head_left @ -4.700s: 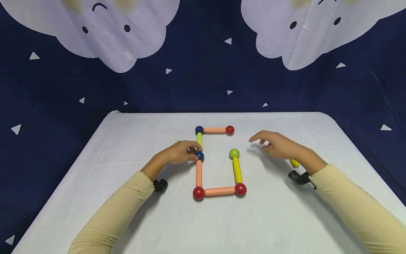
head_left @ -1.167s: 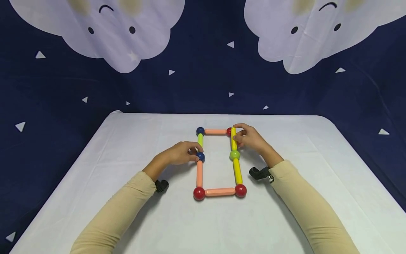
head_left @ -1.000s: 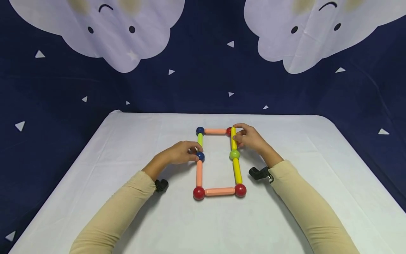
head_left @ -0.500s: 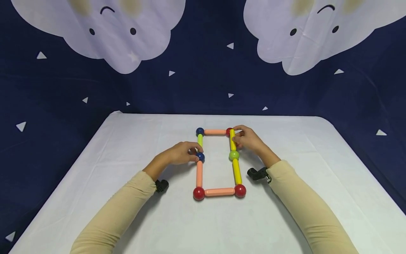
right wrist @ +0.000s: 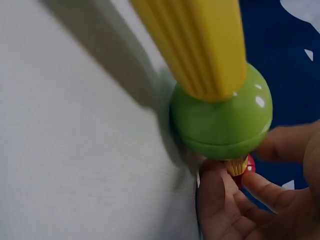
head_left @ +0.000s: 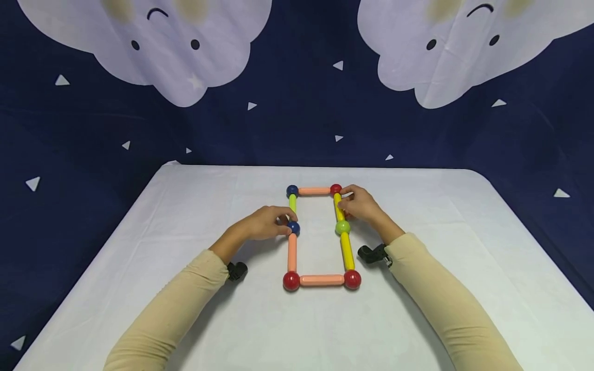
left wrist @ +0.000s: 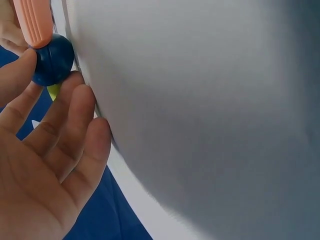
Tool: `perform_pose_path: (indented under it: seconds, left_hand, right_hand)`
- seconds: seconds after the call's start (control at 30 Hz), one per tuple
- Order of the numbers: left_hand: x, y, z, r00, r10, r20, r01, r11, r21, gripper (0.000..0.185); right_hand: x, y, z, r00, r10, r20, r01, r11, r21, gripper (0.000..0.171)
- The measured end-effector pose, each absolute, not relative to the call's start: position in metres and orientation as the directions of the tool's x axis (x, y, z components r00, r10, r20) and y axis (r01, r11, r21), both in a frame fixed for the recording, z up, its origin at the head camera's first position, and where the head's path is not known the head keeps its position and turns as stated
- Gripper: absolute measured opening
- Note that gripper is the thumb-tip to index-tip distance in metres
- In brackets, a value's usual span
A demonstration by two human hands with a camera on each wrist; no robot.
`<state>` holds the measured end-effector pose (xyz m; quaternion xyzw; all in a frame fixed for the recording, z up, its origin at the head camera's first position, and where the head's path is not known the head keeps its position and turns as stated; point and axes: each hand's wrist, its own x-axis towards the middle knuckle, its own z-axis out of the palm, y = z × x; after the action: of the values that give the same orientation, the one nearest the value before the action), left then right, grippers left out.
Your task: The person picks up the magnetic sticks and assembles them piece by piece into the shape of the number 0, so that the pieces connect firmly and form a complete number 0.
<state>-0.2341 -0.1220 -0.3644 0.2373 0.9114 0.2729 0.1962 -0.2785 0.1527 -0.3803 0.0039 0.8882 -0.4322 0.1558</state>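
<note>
A staged play corner, like in a child's room or a small recording studio.

A dark blue backdrop (head_left: 297,118) with smiling white clouds (head_left: 153,46) hangs behind a white-covered desk (head_left: 417,206) with toy rods (head_left: 321,280).

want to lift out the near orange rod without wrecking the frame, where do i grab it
Probably pinch the near orange rod at its bare middle, fingers coming from above across its width. It lies flat on the table, and a red ball and another red ball cap its ends, so only the midsection is free.
</note>
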Motion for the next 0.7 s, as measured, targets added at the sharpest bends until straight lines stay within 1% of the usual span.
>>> perform_pose_path:
  seconds: [0.17,0.23,0.47,0.7]
  left_hand:
    - [-0.234,-0.121,-0.363,-0.817,0.534,-0.218,0.333,0.746,0.576,0.029]
    - [-0.234,-0.121,-0.362,-0.825,0.522,-0.217,0.325,0.753,0.573,0.030]
    - [-0.240,-0.119,-0.360,-0.845,0.499,-0.195,0.322,0.764,0.558,0.030]
    - [-0.245,-0.119,-0.360,-0.854,0.479,-0.202,0.308,0.779,0.547,0.032]
  right_hand:
    - [-0.275,0.148,-0.376,-0.944,-0.104,-0.312,0.153,0.700,-0.697,0.058]
    - [-0.276,0.148,-0.376,-0.946,-0.103,-0.307,0.143,0.718,-0.681,0.059]
    - [-0.284,0.144,-0.378,-0.958,-0.095,-0.271,0.124,0.713,-0.690,0.055]
    - [-0.291,0.142,-0.378,-0.959,-0.084,-0.271,0.127,0.726,-0.676,0.055]
